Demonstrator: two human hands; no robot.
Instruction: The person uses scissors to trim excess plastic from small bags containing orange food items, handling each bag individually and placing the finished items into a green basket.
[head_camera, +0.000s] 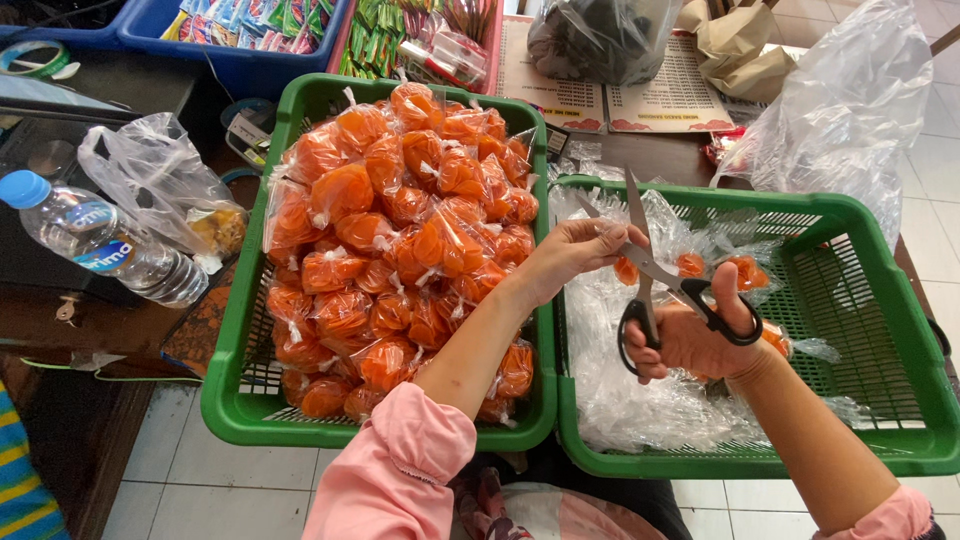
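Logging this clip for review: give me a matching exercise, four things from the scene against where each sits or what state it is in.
Things:
1. scissors
2. water bottle
3. left basket
4. right basket

Places or states:
A. piled with tied orange bags
B. lying on its side on the dark table, far left
C. open, held in the right hand
D. lined with clear plastic wrap, mostly unfilled

Pairs: 1-C, 2-B, 3-A, 4-D

Left hand (578, 245) pinched, right hand (695, 335) fingers curled.
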